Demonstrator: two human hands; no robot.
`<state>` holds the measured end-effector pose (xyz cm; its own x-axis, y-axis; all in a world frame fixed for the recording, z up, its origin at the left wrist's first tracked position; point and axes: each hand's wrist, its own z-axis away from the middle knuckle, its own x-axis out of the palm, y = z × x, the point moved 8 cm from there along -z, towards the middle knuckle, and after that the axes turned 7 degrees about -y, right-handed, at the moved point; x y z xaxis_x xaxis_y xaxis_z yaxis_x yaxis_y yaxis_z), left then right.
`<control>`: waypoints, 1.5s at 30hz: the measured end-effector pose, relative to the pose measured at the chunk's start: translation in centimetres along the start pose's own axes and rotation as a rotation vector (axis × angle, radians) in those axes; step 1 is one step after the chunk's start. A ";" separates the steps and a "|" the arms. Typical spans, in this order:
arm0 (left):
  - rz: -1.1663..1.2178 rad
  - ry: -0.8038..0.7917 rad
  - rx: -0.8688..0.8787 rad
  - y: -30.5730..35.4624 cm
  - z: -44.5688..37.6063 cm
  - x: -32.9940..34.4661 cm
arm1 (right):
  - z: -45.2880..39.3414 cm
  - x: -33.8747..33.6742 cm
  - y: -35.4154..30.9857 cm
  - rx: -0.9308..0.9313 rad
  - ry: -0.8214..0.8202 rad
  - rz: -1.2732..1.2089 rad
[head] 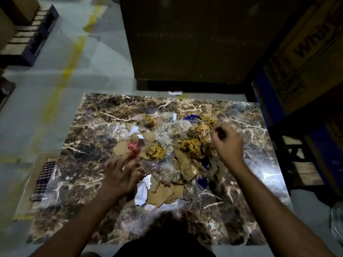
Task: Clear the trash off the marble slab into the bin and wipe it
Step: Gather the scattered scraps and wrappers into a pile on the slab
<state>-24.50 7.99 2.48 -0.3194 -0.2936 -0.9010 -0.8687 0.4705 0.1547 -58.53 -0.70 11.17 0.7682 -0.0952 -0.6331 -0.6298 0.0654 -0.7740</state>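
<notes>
The trash pile (167,151), a heap of crumpled gold wrappers, brown paper scraps, clear plastic, white paper and blue bits, sits in the middle of the marble slab (96,127), which lies on the floor. The left hand (121,175) is at the pile's near-left edge, blurred, fingers spread loosely over the scraps, while the right hand (227,143) hovers at the pile's right side with fingers curled, pinching something too small to make out. A checked cloth (43,178) lies just off the slab's left edge, and big cardboard boxes (194,39) stand beyond.

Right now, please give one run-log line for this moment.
stage: gathering | trash pile: on marble slab | left hand: on pile edge | right hand: fingers curled, over pile
</notes>
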 end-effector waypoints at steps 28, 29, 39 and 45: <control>0.585 -0.625 -0.454 -7.1 -13.1 11.1 | -11.4 7.3 1.8 -0.070 -0.492 0.165; 0.600 -0.620 -0.461 -7.0 -13.0 10.7 | -11.3 7.6 1.8 -0.060 -0.500 0.180; 0.665 -0.459 -0.517 -7.2 -12.8 6.9 | -9.1 5.4 -3.9 -0.184 -0.325 0.152; 0.597 -0.381 -0.485 -7.0 -12.2 4.8 | -1.8 8.1 -8.6 -0.395 -0.511 0.299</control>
<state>-24.60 -6.83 2.03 -0.7011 0.2300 -0.6749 -0.6892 0.0244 0.7242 -47.13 -3.86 12.68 0.4530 0.3542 -0.8181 -0.7423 -0.3584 -0.5662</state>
